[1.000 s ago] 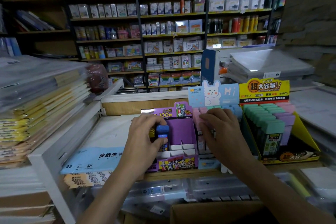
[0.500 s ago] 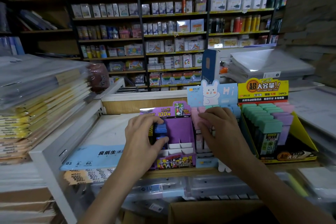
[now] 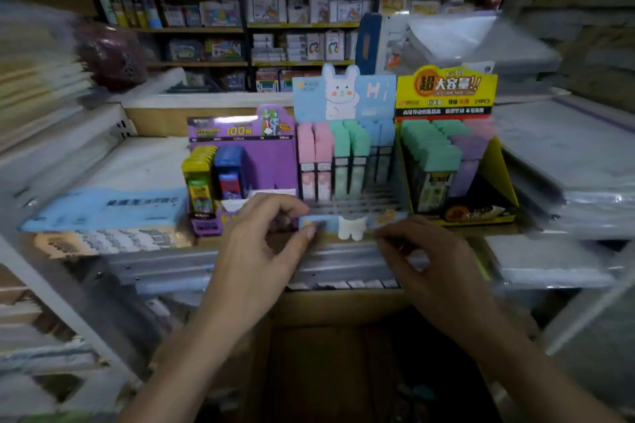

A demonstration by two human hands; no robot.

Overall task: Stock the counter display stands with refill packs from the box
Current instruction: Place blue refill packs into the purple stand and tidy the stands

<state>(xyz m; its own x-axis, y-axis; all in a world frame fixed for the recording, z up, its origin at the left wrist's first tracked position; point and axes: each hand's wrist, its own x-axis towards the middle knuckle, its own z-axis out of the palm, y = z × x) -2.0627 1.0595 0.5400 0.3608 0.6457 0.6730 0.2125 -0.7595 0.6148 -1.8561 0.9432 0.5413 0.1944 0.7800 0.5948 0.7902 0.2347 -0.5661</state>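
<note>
Both now withdrawn to the counter's (image 3: 481,227) front edge: my left hand (image 3: 261,251) and right hand (image 3: 429,264), fingers loosely curled, empty; blue refill pack (image 3: 228,175) left in purple stand (image 3: 264,154).

Three display stands sit side by side before you: a purple stand (image 3: 264,158) with yellow packs (image 3: 199,182) and blue packs (image 3: 229,168) upright at its left side; a rabbit-topped blue stand (image 3: 343,96) holding pink, green and blue packs (image 3: 340,144); a yellow stand (image 3: 446,89) holding green and lilac packs (image 3: 443,158). The cardboard box (image 3: 343,306) sits open below them.

Purple stand (image 3: 261,161), yellow stand (image 3: 494,161), pink packs (image 3: 314,148), mint-green packs (image 3: 350,144).
</note>
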